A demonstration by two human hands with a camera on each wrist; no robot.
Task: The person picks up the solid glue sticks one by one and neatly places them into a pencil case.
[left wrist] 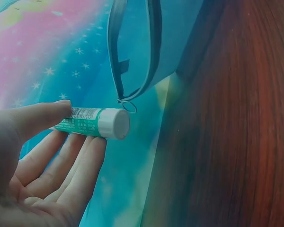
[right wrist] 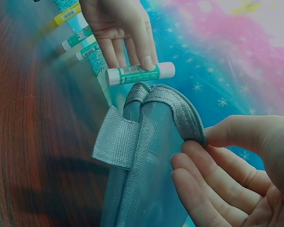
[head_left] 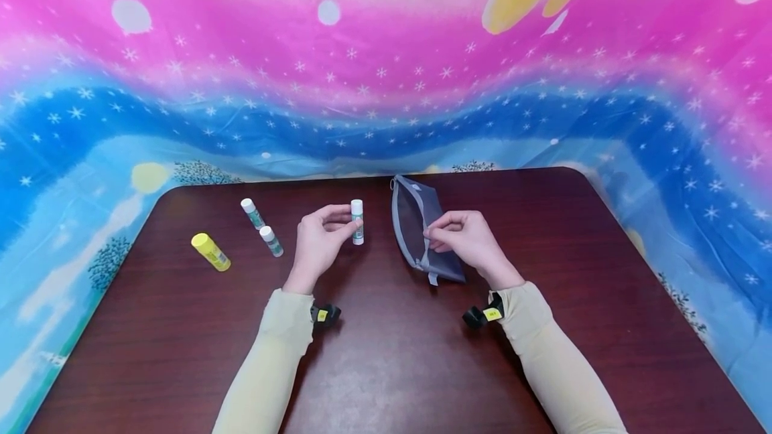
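The left hand (head_left: pixel 318 241) pinches a glue stick (head_left: pixel 358 236) left of the grey pouch (head_left: pixel 415 223), whose rim the right hand (head_left: pixel 470 240) pinches. Farther left of the pouch is a yellow tube (head_left: pixel 211 252).

You can read no word or number for certain. Left of the pouch (head_left: pixel 446 260), the stick (left wrist: pixel 92 122) in your left hand (head_left: pixel 316 243) bears a green label (left wrist: pixel 83 125) with a barcode (left wrist: pixel 85 113) and tiny, illegible print. Farther left of the pouch, print on two white-capped sticks (head_left: pixel 252 213) and the yellow stick (head_left: pixel 210 252) blurs. Nearer you than the pouch, your wrist straps' (head_left: pixel 334 315) yellow tags (head_left: pixel 492 314) show marks too small to read.
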